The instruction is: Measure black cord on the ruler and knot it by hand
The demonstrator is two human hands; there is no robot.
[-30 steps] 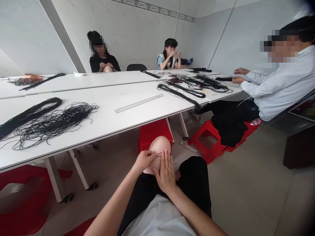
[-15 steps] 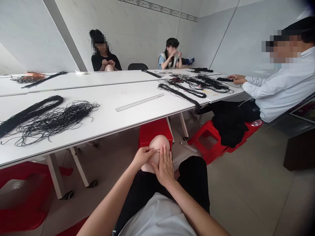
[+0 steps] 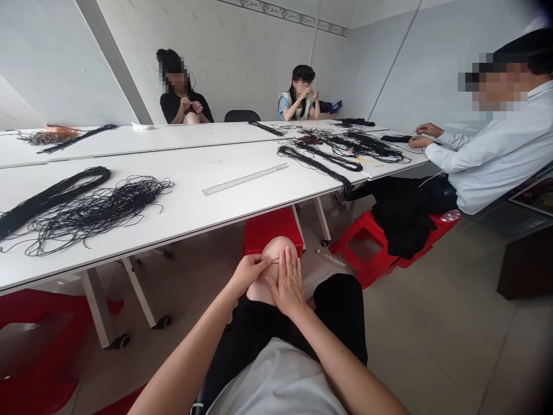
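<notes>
On my bare knee (image 3: 264, 288) a thin black cord (image 3: 275, 261) runs between my two hands. My left hand (image 3: 249, 271) is closed, with thumb and forefinger pinching the cord at the left side of the knee. Flat over the knee lies my right hand (image 3: 288, 282), its fingers stretched out and pressing on the cord, part of which is hidden beneath them. Two short strands of the cord show in the gap between the hands.
A white table (image 3: 181, 213) crosses in front, holding a clear ruler (image 3: 246, 179), a black cord bundle (image 3: 86, 178) and loose cords (image 3: 103, 213). Red stools (image 3: 273, 225) stand below. Three people sit around; one at the right (image 3: 496, 138) handles cord.
My right hand has slid slightly forward over the knee. My left hand keeps its pinch and has shifted a little. At the right, a co-worker's far hand has lifted away from the other.
</notes>
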